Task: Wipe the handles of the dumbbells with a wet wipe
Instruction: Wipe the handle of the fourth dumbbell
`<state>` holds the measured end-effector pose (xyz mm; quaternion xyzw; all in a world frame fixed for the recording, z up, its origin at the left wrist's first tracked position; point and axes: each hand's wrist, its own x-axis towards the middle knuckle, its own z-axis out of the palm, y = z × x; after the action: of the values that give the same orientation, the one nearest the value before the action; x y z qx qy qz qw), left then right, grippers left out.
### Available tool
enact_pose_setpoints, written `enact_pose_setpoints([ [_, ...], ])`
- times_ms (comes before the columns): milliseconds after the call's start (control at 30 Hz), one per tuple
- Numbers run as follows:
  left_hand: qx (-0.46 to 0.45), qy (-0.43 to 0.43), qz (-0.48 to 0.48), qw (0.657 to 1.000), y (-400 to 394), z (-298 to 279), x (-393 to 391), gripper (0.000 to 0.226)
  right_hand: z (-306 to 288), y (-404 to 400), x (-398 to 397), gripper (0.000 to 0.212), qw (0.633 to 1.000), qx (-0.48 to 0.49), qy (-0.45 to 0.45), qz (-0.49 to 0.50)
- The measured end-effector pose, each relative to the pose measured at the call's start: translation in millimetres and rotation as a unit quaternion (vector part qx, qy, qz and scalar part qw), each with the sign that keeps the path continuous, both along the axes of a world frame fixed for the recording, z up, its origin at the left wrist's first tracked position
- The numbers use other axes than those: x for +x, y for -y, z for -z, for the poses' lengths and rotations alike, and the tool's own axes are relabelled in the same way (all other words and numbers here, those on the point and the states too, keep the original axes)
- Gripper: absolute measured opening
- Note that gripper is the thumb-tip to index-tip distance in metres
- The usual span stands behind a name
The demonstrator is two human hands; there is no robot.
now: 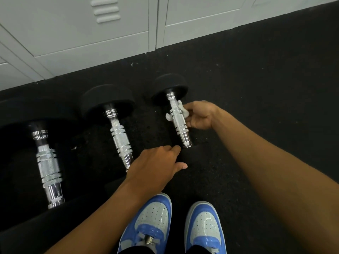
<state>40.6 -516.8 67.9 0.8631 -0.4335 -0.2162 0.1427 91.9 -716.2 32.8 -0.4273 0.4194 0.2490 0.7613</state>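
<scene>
The right hand [199,114] wraps a crumpled white wet wipe [175,111] around the knurled chrome dumbbell handle [178,120]. The left hand [156,164], fingers relaxed, rests on its near black rubber head [190,153].

Head camera looks steeply down, close overhead.

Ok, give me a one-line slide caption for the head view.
Right hand wraps wet wipe around rightmost dumbbell's handle; left hand steadies its near end.
</scene>
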Motion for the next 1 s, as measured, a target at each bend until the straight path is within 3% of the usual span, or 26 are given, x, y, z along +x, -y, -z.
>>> enact_pose_setpoints([
  [200, 0.0, -0.008, -0.003, 1.0, 0.6, -0.3, 0.7, 0.048, 5.5, -18.5, 2.4, 0.034, 0.998, -0.021, -0.044, -0.048],
  [400, -0.001, -0.003, -0.001, 1.0, -0.8, 0.6, 0.5, 0.05, 1.1, -8.6, 1.9, 0.023, 0.998, -0.054, -0.008, 0.02],
  [500, 0.003, 0.001, 0.003, 1.0, 0.5, 0.4, 0.1, 0.049, 5.0, -16.9, -3.8, 0.031, 0.998, -0.029, -0.033, -0.042],
  [667, 0.012, 0.003, 0.004, 1.0, 0.6, 0.1, 0.6, 0.05, -7.2, -4.5, 20.1, 0.021, 0.997, -0.072, 0.005, 0.04],
  [900, 0.016, 0.002, 0.005, 1.0, 0.6, -0.2, 0.1, 0.049, -6.4, -16.3, 14.1, 0.024, 0.998, -0.049, -0.016, 0.03],
  [1000, 0.015, -0.004, 0.005, 1.0, -0.7, -1.1, 1.5, 0.05, -16.9, -11.9, 17.4, 0.013, 0.992, -0.121, 0.018, 0.036],
])
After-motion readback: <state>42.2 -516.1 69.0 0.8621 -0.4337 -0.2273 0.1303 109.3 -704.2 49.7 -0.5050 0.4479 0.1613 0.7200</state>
